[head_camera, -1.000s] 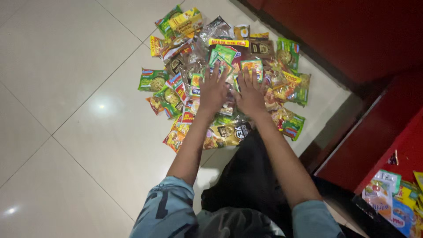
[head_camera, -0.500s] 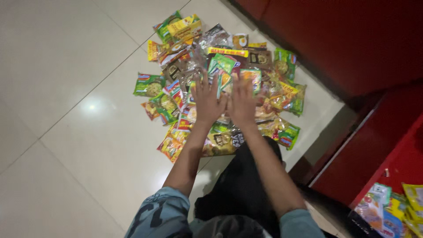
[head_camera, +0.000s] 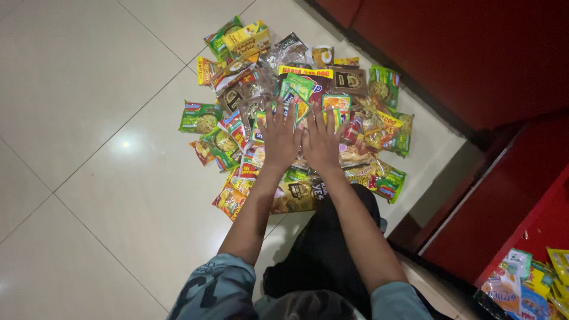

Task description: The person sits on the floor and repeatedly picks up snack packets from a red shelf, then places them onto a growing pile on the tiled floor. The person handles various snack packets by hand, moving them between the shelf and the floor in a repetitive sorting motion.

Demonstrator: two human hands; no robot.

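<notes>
A heap of small food packets [head_camera: 296,101], mostly green, yellow, red and brown, lies spread on the white tiled floor [head_camera: 95,118]. My left hand [head_camera: 280,137] rests flat on the middle of the heap with its fingers apart. Right beside it, my right hand [head_camera: 322,141] lies flat too, fingers spread, palm down on the packets. Neither hand holds a packet. Both forearms reach forward from grey-blue sleeves, above my dark trouser legs.
Red cabinet fronts [head_camera: 450,53] run along the right side, with a dark gap at their foot. More coloured packets [head_camera: 527,284] sit at the lower right corner. Bare glossy tiles stretch left of the heap.
Both hands stay pressed side by side on the heap. The view has drifted a little, so the heap sits slightly lower and further left in the picture.
</notes>
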